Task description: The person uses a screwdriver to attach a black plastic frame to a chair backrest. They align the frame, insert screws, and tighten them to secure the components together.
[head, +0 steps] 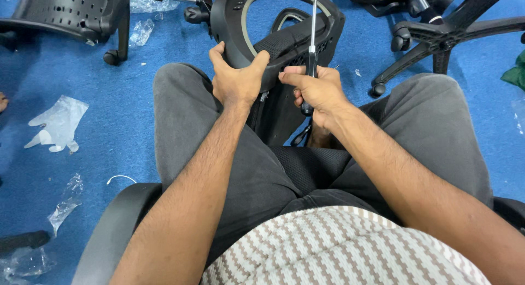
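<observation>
Both hands work between the person's knees: the left hand point(236, 80) clamps the lower edge of a black chair headrest part point(276, 30), thumb over its rim, while the right hand point(317, 91) is closed around a screwdriver point(312, 44) held upright, its shaft crossing the part's grey-lined opening. Around them on the blue carpet point(120, 115) lie a crumpled plastic bag point(57, 123), a five-star chair base point(437, 36) at the right and a perforated black seat shell point(65, 11) at the upper left. The headrest part is curved, with a mesh pad and slotted edge.
</observation>
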